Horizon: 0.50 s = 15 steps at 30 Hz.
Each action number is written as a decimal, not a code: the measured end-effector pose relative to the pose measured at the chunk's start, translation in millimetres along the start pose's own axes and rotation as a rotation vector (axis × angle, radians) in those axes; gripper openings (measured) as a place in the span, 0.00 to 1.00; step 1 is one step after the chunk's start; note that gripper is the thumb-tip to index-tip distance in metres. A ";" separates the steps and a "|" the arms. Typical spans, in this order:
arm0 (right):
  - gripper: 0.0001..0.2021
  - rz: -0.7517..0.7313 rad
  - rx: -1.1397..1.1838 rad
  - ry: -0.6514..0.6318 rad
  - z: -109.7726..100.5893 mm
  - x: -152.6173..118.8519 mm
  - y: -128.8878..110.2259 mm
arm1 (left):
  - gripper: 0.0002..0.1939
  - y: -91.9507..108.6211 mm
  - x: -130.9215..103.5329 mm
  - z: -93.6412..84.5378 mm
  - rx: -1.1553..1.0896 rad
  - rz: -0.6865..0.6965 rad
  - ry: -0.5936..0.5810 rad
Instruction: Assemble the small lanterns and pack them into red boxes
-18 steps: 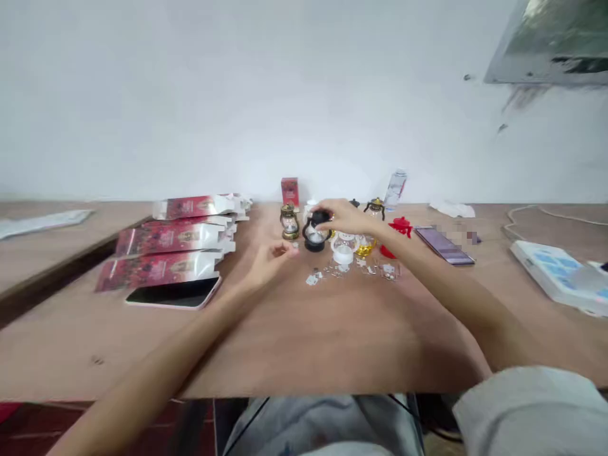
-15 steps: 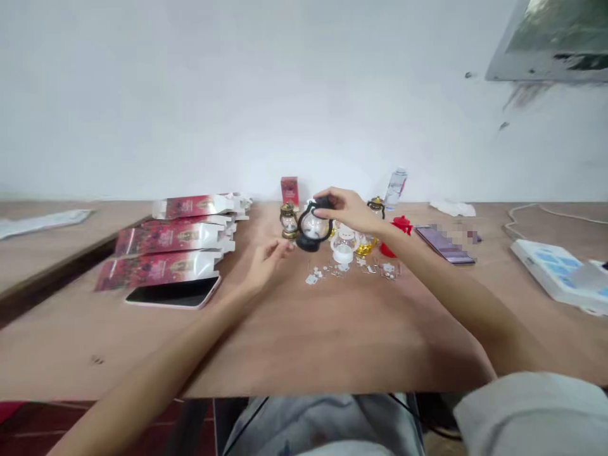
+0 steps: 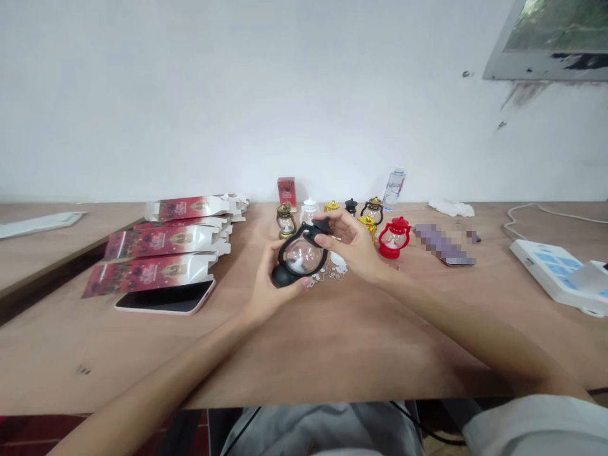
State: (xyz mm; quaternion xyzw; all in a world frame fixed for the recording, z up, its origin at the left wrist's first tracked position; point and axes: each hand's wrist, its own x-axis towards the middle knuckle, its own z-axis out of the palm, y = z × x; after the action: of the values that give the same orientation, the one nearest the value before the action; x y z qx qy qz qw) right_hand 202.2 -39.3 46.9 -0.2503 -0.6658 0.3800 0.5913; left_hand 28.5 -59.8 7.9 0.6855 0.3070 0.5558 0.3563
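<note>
This is probably a workshop, with cartons (image 3: 183,239) and several lanterns (image 3: 306,254) at a worktable (image 3: 342,348).

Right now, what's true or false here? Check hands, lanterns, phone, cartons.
1. The left hand is at the base of the held black lantern, the right hand at its top. True.
2. The held black lantern is bolt upright. False: it is tilted.
3. The red lantern stands on the table. True.
4. The pink-edged phone lies beside the red cartons. True.
5. The red cartons lie right of the red lantern. False: left of it.
</note>
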 end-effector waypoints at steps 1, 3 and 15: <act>0.18 0.004 0.021 0.017 0.9 -1.3 0.2 | 0.28 -0.1 -0.7 -0.2 0.000 0.009 0.003; 0.19 0.023 0.059 0.050 2.7 -3.6 0.1 | 0.27 -0.7 -2.0 0.4 -0.009 0.027 0.012; 0.18 0.406 0.261 0.088 4.5 -16.3 48.0 | 0.18 -29.0 17.4 -12.5 -0.039 0.031 0.367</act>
State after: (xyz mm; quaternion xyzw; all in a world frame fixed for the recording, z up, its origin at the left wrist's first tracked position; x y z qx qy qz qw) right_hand 195.1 -24.8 -1.4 -0.3167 -0.5207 0.5624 0.5588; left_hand 18.8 -27.5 -5.1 0.5703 0.3454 0.6826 0.2991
